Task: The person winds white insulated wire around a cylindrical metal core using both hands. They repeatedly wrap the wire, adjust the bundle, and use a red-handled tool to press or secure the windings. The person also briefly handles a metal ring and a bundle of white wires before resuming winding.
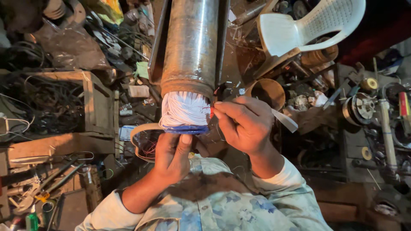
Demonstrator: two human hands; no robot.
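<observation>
Cluttered floor [239,64]: steel cylinder [191,42] lying lengthwise, wooden crate [92,102] of wires left, white chair [308,25] tipped at right, pliers [47,188] lower left.

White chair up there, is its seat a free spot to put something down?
Yes, the white chair seat looks bare. The wooden board beside the crate is partly bare too. Around the metal tube and both hands, left and right, it's crowded.
</observation>
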